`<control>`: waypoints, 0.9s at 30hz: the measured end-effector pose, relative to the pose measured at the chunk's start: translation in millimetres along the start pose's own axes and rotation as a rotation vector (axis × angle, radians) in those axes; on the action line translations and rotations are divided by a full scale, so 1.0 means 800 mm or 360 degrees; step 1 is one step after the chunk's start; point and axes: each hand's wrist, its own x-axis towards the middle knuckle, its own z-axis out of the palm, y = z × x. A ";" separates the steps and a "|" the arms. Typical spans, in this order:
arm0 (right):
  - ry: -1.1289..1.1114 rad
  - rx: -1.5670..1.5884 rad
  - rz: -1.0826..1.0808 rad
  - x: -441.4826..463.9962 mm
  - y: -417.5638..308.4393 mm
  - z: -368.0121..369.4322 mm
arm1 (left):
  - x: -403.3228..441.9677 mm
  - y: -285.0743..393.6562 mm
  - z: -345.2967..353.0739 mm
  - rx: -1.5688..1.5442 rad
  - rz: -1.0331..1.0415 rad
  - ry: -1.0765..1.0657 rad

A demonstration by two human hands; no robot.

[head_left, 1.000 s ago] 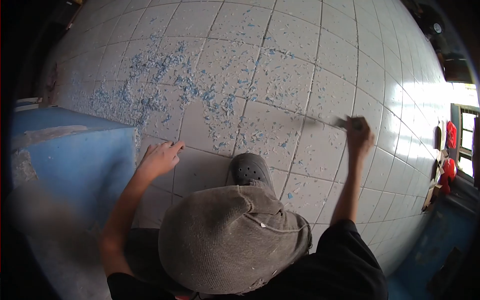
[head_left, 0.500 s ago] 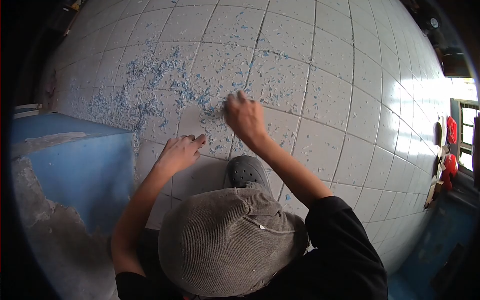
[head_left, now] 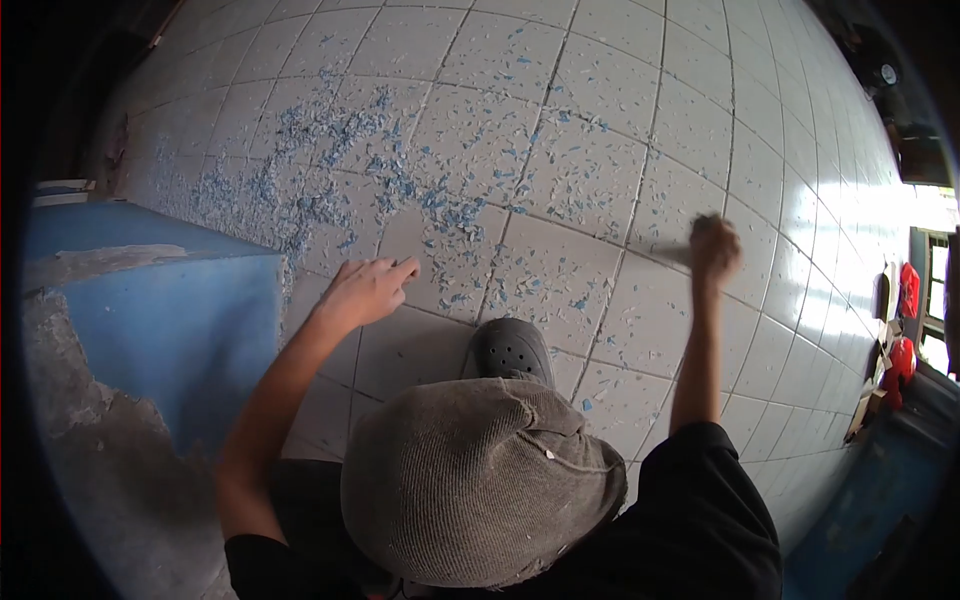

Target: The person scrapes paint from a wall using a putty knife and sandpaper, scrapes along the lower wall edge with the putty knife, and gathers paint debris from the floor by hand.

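My left hand [head_left: 368,292] hovers near the floor beside the paint flakes [head_left: 460,212], palm down. Its fingers are loosely bent and apart, with nothing visible in them. Out to the right, my right hand [head_left: 716,252] is closed in a fist above the tiles. Something small and dark shows at its fingertips, too blurred to name. The blue and white flakes lie thickest on the left and thin out toward the right. Between my hands a grey clog [head_left: 512,350] with holes covers my foot.
Grey-white tiles [head_left: 660,310] form the floor. A blue block [head_left: 180,330] with peeling paint stands at the left. My knee in ribbed grey-brown cloth [head_left: 470,480] fills the lower middle. Red objects [head_left: 902,358] sit by a window [head_left: 934,300] at the far right.
My right hand has swung from the flakes out to the right, over sparser floor. My left hand stays nearly in place. The view has shifted slightly.
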 end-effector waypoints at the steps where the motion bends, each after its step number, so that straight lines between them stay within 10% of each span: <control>1: 0.0359 -0.0092 -0.0357 -0.013 -0.036 0.016 | -0.001 -0.002 -0.013 -0.0009 -0.0016 0.0005; 4: -0.0312 0.0439 -0.0591 -0.036 -0.173 0.022 | -0.015 -0.021 -0.074 0.0105 -0.0006 0.0158; 15: -0.0556 0.0737 -0.1507 -0.082 -0.422 -0.079 | -0.143 -0.122 -0.124 0.0038 -0.0383 0.0629; 21: -0.0879 0.0910 -0.0919 -0.037 -0.425 -0.166 | -0.124 -0.184 -0.117 -0.0089 -0.0231 0.0963; 27: -0.0144 0.0990 -0.0397 0.023 -0.293 -0.279 | -0.077 -0.185 -0.195 -0.0297 0.0100 0.1054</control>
